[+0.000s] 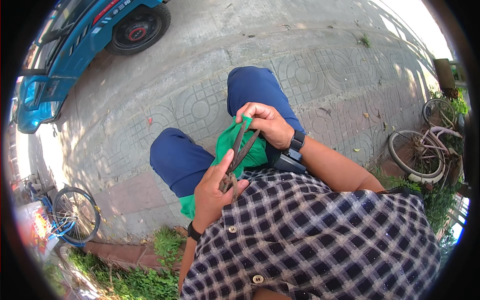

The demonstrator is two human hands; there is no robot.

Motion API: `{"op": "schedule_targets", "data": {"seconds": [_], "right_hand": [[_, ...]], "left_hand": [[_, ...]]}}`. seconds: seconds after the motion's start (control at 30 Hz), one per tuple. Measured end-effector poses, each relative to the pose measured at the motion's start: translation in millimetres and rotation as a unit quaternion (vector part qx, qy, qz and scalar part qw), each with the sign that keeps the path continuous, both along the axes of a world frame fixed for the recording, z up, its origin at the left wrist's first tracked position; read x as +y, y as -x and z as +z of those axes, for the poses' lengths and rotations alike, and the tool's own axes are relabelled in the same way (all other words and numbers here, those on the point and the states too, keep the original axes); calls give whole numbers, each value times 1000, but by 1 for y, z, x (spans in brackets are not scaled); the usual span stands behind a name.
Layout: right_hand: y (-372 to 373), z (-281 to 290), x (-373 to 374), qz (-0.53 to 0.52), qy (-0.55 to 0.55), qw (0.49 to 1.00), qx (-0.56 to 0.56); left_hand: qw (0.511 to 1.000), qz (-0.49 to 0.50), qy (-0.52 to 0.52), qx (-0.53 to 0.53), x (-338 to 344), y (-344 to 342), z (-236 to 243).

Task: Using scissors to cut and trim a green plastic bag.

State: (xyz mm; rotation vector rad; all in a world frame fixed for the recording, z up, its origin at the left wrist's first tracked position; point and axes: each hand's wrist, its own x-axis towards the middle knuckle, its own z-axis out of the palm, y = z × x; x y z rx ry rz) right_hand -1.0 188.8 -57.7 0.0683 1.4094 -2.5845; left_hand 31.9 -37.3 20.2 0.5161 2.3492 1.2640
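My left hand (215,192) is closed around the handles of a pair of dark, worn scissors (240,154). The scissors' two blades stand apart and point away from me, toward my right hand. My right hand (268,122) pinches the upper edge of a piece of green cloth (228,142) between thumb and fingers. One blade tip reaches the cloth close to those fingers; whether it cuts in there I cannot tell. The cloth drapes over my lap between my knees in blue trousers (254,87), and some green also shows below my left forearm.
A blue vehicle (85,55) with a black wheel stands at the far left. Bicycles lean at both sides, one blue (75,215) and one pale pink (417,152). Patterned paving (340,75) spreads ahead of me. Plants (135,280) grow along a low brick edge at the lower left.
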Motion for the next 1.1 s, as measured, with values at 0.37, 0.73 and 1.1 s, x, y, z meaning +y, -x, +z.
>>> {"op": "schedule_targets", "data": {"seconds": [0.37, 0.73, 1.1], "right_hand": [[0, 2, 0, 15, 24, 1000, 6], [-1, 1, 2, 10, 4, 1000, 6], [-2, 2, 1, 7, 13, 1000, 3]], "left_hand": [[999, 20, -18, 24, -1, 1, -3], [1000, 1, -8, 22, -3, -3, -3], [1000, -3, 9, 18, -3, -5, -2]]}}
